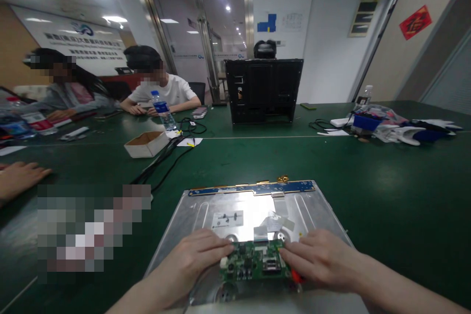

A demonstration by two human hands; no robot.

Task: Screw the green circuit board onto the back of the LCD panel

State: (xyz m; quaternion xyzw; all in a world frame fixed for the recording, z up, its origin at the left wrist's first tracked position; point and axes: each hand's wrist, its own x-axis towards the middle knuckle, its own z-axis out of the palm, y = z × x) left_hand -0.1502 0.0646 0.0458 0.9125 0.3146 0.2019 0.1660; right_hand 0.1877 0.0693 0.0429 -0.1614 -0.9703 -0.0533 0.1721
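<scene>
A green circuit board [253, 262] lies over the near part of a silver metal display panel [294, 213]. My left hand [196, 257] grips the board's left end, fingertips on its upper left corner. At the opposite end my right hand [318, 257] has its fingers closed on the right edge. Something red [296, 275] shows just under the right fingertips; its kind is unclear. A flat ribbon cable with clear tape [275, 223] runs from the board's far side. Along the panel's far edge sits a narrow blue circuit strip [224, 190].
The panel rests on a green table [397, 196]. Ahead stands a black monitor casing [263, 91]. To the left are a small open box [145, 144], a water bottle [164, 113] and black cables [162, 159]. Another person's hand [24, 179] is at far left; two people sit beyond.
</scene>
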